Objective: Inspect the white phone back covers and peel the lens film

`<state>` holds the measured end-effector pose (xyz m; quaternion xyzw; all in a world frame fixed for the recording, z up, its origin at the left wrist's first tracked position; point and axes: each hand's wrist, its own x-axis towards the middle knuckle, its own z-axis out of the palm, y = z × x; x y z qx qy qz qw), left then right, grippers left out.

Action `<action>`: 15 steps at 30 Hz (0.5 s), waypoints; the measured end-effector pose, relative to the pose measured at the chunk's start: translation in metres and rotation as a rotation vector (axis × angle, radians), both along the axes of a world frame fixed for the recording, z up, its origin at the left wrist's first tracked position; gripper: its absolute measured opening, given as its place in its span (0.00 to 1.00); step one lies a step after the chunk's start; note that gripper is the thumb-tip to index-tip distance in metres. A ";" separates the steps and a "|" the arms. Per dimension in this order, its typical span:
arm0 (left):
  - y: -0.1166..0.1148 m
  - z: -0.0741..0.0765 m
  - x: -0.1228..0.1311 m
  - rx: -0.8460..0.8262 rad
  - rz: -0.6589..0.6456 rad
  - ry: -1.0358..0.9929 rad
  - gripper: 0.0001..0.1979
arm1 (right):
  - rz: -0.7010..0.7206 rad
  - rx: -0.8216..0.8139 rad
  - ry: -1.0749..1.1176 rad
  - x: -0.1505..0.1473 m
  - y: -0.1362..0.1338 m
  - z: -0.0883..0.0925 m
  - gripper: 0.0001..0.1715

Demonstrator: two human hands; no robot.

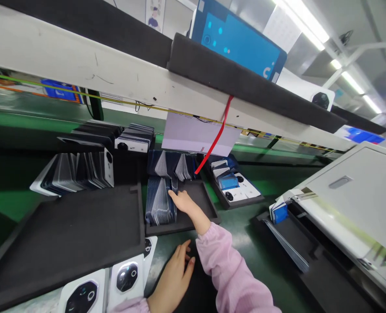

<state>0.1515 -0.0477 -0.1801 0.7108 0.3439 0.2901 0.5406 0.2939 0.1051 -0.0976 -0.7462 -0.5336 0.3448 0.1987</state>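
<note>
My right hand [183,203] reaches into a black foam tray [199,194], at the right edge of a stack of thin dark-blue and pale sheets [162,202]. Its thumb points left against the sheets and the other fingers curl down. What it grips, if anything, is hidden. Behind this stack, two more fanned bundles of pale sheets [160,164] stand in the same tray. My left hand [173,274] hovers or rests over the dark-green bench in front of the tray, fingers stretched out and nothing seen in it. White phone-shaped panels with round black camera areas [126,277] lie left of it.
A large black foam tray [91,226] lies left, with a row of phone-shaped panels [82,171] behind it. Another tray [245,200] holds white panels. At right, a grey machine [352,191] stands over a black tray. A red strip [217,139] hangs from the shelf.
</note>
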 end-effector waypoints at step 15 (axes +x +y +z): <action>0.000 0.037 -0.012 0.135 -0.265 0.279 0.10 | 0.087 0.213 0.007 0.015 -0.069 -0.022 0.32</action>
